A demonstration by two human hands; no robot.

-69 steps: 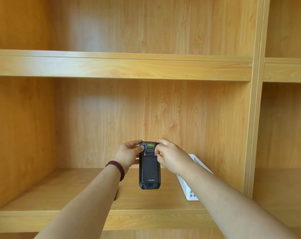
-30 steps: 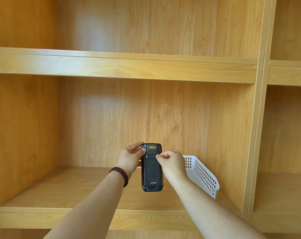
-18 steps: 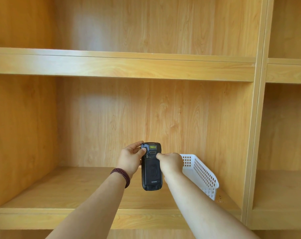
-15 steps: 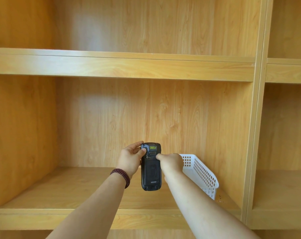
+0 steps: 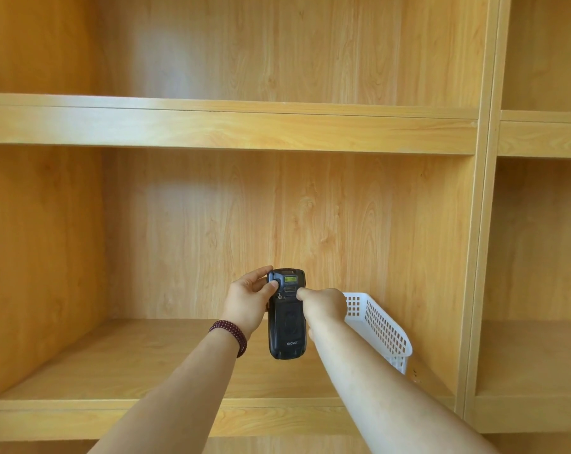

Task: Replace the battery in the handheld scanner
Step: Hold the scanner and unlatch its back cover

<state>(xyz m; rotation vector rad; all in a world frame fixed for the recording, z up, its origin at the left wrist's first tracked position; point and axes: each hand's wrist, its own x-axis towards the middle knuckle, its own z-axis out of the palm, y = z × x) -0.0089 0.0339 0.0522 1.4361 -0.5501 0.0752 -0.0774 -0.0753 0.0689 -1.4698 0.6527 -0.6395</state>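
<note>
A black handheld scanner (image 5: 287,326) is held upright in front of the wooden shelf, its back face towards me, with a small yellow-green label near its top. My left hand (image 5: 248,301) grips its upper left side, thumb lying on the back near the top. My right hand (image 5: 322,306) holds the right side, with one fingertip pressing on the back just below the label, near the latch. The back cover is in place. No loose battery is in view.
A white perforated plastic basket (image 5: 382,326) rests on the shelf board (image 5: 140,362) to the right of my hands, tilted against the right wall. An upper shelf (image 5: 228,126) runs overhead, and a vertical divider (image 5: 480,257) bounds the compartment on the right.
My right hand has slid from the scanner's top corner down onto its back below the label. The scanner has stayed upright in nearly the same place, and the basket is more exposed.
</note>
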